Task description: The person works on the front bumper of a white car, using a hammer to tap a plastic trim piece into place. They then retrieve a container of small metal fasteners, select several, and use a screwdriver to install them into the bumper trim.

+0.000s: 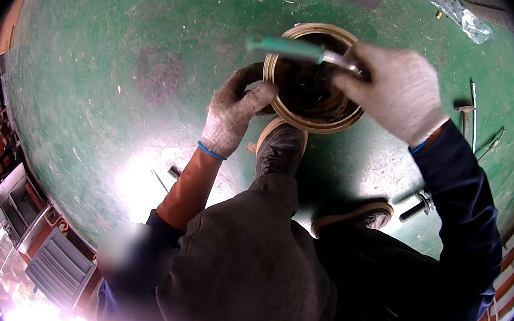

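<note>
A round metal tin [269,72] with a gold-coloured rim sits in front of me near the toe of my shoe. Its inside is dark, with small shiny bits that I cannot make out. My left hand [235,108], in a white knitted glove, grips the tin's near left side, thumb at the rim and fingers on the outer wall. Above the tin, my gloved right hand [398,91] is closed on the metal end of a green-handled ratchet wrench [298,50]. The wrench's handle points left across the opening and is slightly smeared by motion.
On the green floor [87,90] at right lie a hammer [465,114] and a thin metal rod [474,103]. A dark-handled tool [416,207] lies beside my right shoe [358,218]. Clear plastic wrap [460,16] is at the far right; a grey bin [59,268] stands lower left.
</note>
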The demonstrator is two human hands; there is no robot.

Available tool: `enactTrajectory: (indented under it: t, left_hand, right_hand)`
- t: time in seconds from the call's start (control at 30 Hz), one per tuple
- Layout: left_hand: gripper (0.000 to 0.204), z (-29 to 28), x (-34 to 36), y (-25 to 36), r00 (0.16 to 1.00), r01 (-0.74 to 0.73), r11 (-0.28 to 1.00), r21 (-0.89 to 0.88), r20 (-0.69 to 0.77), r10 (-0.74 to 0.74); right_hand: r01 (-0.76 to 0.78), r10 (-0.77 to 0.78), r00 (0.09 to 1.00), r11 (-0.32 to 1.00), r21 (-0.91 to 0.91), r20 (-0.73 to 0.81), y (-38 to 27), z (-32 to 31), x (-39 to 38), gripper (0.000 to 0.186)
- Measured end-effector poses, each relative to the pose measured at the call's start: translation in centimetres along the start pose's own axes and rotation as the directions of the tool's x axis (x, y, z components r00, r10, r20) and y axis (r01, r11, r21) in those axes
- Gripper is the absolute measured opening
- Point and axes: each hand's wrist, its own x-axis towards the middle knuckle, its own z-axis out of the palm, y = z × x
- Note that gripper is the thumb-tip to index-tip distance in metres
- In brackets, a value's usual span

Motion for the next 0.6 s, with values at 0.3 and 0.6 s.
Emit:
enactTrajectory:
  t: [0.3,0.6]
  left_hand:
    - [0.061,0.0,0.0,0.1,1.0,-0.008,1.0,-0.007,0.015,0.008]
    - [0.074,-0.5,0.2,-0.2,0.999,0.007,0.999,0.032,0.041,-0.009]
  right_hand:
    - [0.107,-0.108,0.971,0.994,-0.017,-0.214,1.8,-1.8,0.1,0.036]
    - [0.066,-0.065,0.998,0.995,-0.076,0.018,0.3,1.5,0.2,0.033]
